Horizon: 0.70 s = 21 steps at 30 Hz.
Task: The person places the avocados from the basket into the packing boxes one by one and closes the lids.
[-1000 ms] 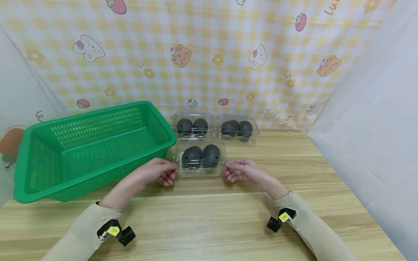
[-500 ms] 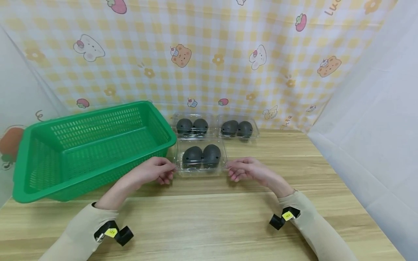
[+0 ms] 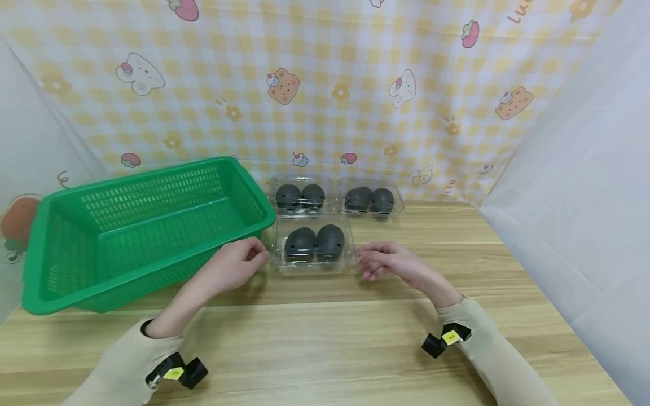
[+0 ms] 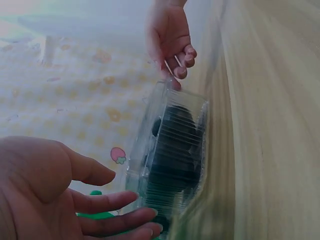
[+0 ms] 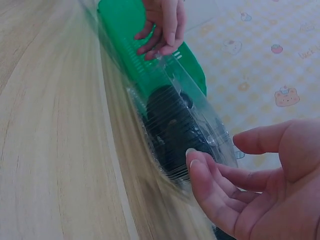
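A clear plastic clamshell box [image 3: 313,268] lies at the middle of the table, its lid down over two dark egg-shaped fruits [image 3: 330,242] that look like avocados. My left hand [image 3: 235,264] hovers just off the box's left end, beside the green basket. In the left wrist view, that hand [image 4: 75,200] has its thumb and fingers spread apart with nothing between them. On the other side, my right hand [image 3: 393,264] is at the box's right end. Seen from the right wrist, its fingers [image 5: 220,200] are loosely bent near the ridged wall, the thumb apart from them.
Two more clear boxes, one at the back left [image 3: 301,210] and one at the back right [image 3: 370,210], each hold two dark fruits. The green basket [image 3: 147,270] stands left of them. A checked curtain [image 3: 325,135] hangs behind the wooden table [image 3: 325,349].
My left hand has let go of the front box's left corner and drawn back slightly left. My right hand has shifted a little right, off its corner. The box stays almost in place.
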Tool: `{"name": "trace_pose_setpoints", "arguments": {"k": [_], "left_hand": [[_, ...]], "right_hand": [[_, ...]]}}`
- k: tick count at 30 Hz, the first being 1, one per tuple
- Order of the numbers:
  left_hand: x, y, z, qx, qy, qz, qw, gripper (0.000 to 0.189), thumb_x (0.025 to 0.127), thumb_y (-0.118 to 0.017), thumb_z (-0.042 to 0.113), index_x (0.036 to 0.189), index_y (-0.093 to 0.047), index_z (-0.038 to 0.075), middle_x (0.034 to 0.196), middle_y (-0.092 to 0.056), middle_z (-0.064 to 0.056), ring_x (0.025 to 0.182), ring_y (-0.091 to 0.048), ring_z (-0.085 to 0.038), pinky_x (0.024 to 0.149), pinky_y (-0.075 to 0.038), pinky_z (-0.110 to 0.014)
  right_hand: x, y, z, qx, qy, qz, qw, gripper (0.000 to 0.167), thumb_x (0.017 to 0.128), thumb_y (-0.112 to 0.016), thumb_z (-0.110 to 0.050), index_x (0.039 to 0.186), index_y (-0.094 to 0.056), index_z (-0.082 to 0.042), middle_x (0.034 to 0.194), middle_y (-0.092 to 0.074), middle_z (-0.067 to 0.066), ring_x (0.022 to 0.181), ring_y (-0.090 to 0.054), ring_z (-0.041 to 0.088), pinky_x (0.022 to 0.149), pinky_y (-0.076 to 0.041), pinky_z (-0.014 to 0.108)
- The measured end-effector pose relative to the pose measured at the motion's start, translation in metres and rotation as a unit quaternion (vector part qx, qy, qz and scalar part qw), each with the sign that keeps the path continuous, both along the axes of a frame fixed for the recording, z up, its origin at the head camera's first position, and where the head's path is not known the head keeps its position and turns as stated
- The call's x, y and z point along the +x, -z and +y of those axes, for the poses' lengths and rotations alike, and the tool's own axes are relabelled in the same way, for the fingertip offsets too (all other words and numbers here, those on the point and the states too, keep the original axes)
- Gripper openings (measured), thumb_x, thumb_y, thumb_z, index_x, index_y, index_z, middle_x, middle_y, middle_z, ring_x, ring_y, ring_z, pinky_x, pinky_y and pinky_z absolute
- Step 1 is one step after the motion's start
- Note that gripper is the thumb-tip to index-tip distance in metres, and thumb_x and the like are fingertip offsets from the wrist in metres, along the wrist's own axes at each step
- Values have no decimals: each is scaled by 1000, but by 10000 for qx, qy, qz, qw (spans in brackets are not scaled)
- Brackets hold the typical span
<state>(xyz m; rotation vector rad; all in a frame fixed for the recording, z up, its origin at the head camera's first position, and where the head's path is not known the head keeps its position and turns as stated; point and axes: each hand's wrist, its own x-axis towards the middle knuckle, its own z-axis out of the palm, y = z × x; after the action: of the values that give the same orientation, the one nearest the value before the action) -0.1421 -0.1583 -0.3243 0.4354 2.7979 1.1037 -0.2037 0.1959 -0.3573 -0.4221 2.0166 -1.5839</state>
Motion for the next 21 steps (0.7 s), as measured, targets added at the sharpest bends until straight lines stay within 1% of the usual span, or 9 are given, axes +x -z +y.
{"name": "trace_pose_setpoints", "arguments": {"k": [3, 6, 10, 13, 15, 18, 21], "left_hand": [[3, -3, 2, -224, -59, 170, 9996, 20, 104, -55, 18, 106, -66, 1, 91, -66, -7, 77, -57, -18, 69, -49, -36], [6, -5, 5, -433, -114, 405, 9982, 17, 103, -57, 17, 104, -67, 3, 90, -66, -4, 77, -58, -17, 68, -50, -38], [11, -8, 8, -592, -238, 820, 9946, 14, 101, -58, 16, 102, -68, 6, 92, -65, -3, 80, -58, -19, 70, -51, -40], [16, -11, 10, -561, -358, 1107, 9916, 14, 101, -58, 17, 102, -69, 7, 96, -65, -4, 84, -59, -21, 73, -52, -43], [19, -14, 11, -477, -424, 1274, 9898, 15, 102, -57, 18, 103, -69, 8, 100, -66, -5, 89, -61, -23, 76, -52, -45], [22, -18, 12, -314, -478, 1490, 9872, 17, 103, -56, 19, 106, -69, 8, 107, -66, -7, 95, -62, -25, 78, -53, -46], [23, -20, 13, -220, -504, 1738, 9832, 21, 104, -56, 21, 113, -69, 6, 116, -65, -10, 95, -63, -26, 77, -53, -45]], "right_hand": [[1, -1, -1, 74, 0, 163, 9998, 47, 105, -53, -16, 138, -46, 17, 112, -64, 30, 83, -69, 15, 78, -59, 32], [3, -3, -2, 184, 24, 352, 9992, 46, 105, -53, -15, 138, -46, 17, 114, -62, 32, 84, -68, 17, 79, -59, 36], [5, -7, -5, 402, 100, 608, 9973, 44, 105, -53, -16, 137, -48, 14, 117, -60, 33, 91, -66, 28, 82, -58, 44], [7, -10, -7, 555, 140, 790, 9952, 45, 105, -53, -17, 137, -48, 13, 115, -60, 32, 96, -64, 39, 85, -56, 50], [8, -11, -8, 658, 163, 933, 9933, 45, 105, -53, -19, 138, -48, 12, 114, -60, 31, 96, -63, 43, 85, -55, 53], [9, -13, -9, 889, 200, 1363, 9865, 44, 106, -54, -19, 138, -49, 10, 113, -60, 30, 94, -62, 45, 84, -54, 54], [11, -15, -10, 1226, 318, 2041, 9707, 41, 105, -56, -18, 137, -52, 8, 115, -63, 24, 97, -63, 41, 83, -55, 52]]}}
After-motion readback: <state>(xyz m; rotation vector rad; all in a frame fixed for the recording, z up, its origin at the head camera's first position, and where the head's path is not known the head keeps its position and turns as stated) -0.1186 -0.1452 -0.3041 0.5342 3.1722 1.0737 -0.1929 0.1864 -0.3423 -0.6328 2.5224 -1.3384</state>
